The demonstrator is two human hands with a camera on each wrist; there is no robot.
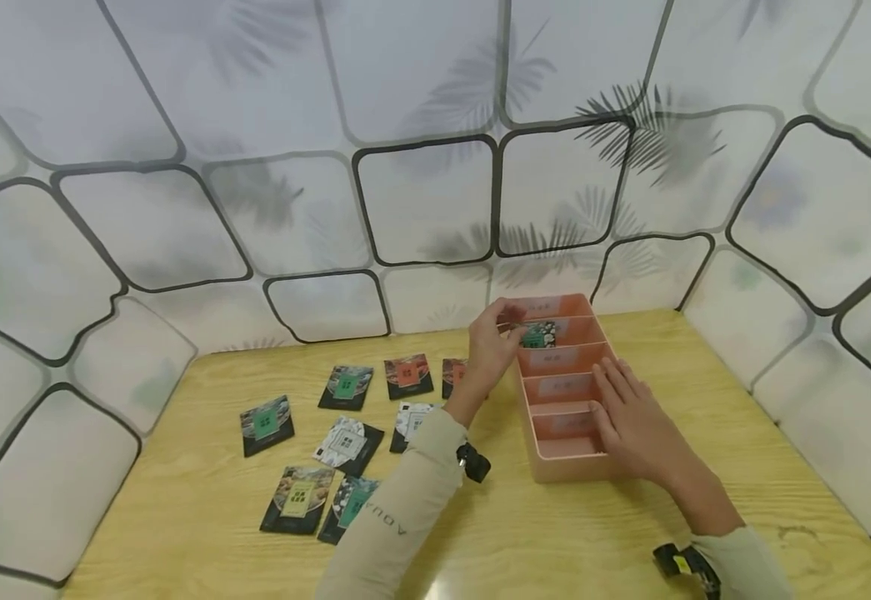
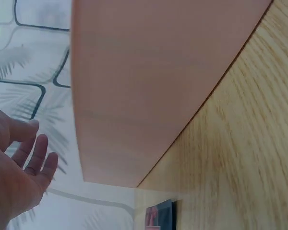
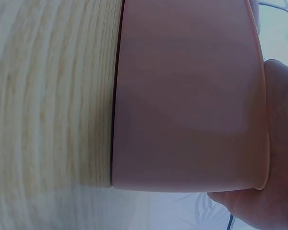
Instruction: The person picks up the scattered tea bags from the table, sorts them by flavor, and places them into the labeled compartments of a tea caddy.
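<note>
A pink divided box [image 1: 570, 468] stands on the table, with a label in each compartment. A small packet [image 1: 540, 335] with a green label and dark-and-white pattern sits in the second compartment from the back. My left hand [image 1: 489, 346] is over the box's left rim at that packet, its fingers bent and the thumb overlapping the packet's left edge. In the left wrist view nothing shows between the left hand's [image 2: 19, 167] loosely bent fingers. My right hand [image 1: 633, 417] rests on the right rim, fingers extended, thumb over the front compartments; the right wrist view shows it [image 3: 281, 143] against the rim.
Several flat packets lie left of the box: green [image 1: 346, 387], another green [image 1: 266, 425], red [image 1: 408, 377], white [image 1: 348, 444] and yellow [image 1: 297, 498]. My left sleeve [image 1: 405, 500] partly covers a green-labelled packet [image 1: 348, 504]. Patterned fabric [image 1: 427, 200] encloses the wooden table [image 1: 525, 542].
</note>
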